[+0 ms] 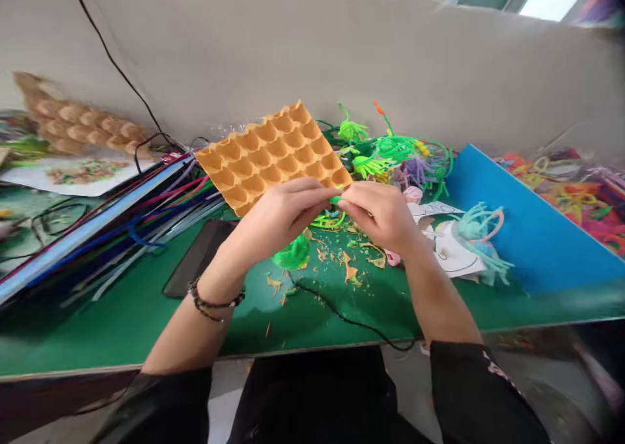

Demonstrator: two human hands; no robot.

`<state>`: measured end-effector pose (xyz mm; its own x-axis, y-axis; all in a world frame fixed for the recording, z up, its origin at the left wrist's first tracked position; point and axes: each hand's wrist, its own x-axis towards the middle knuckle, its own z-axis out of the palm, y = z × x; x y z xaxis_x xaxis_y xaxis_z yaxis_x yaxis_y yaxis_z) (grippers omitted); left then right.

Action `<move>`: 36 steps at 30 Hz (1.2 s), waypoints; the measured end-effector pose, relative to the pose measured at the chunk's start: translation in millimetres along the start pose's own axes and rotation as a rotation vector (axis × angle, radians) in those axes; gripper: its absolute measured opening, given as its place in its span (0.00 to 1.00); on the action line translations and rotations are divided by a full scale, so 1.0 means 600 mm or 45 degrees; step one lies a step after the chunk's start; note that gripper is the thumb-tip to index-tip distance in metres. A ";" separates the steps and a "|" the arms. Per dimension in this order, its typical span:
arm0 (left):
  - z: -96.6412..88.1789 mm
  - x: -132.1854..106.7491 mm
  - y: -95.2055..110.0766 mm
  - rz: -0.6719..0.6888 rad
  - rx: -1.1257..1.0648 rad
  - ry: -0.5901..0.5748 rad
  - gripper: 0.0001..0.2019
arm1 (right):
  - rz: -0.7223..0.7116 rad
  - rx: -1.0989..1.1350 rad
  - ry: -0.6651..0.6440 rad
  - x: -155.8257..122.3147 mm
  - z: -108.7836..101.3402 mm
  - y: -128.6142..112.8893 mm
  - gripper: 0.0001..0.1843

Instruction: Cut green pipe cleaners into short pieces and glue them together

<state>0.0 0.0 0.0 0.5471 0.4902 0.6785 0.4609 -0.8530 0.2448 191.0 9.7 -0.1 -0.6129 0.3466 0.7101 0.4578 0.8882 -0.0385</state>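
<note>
My left hand [288,213] and my right hand [381,213] meet above the green table, fingers closed in a pinch. Between the fingertips shows a short bit of green pipe cleaner [335,200]; the rest of it is hidden by the fingers. Under my left hand sits a round green fuzzy bundle [291,254]. An orange-brown egg tray [273,154] leans just behind both hands. Bright green pipe-cleaner pieces [390,150] lie heaped beyond my right hand.
Long pipe cleaners [161,209] and a dark phone-like slab [198,258] lie at the left. A blue board [527,229] stands at the right, beside a pale turquoise yarn-like bundle [481,235]. Scraps [349,268] and a black cable [342,314] lie in front.
</note>
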 end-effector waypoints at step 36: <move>0.025 0.007 -0.014 -0.720 -1.093 -0.245 0.19 | -0.195 -0.065 -0.011 0.001 0.001 -0.003 0.12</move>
<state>8.6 11.8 -9.6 0.5431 0.8133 0.2086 0.0739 -0.2937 0.9530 189.4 8.8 -0.2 -0.6836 0.2109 0.6987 0.3902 0.9146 0.1057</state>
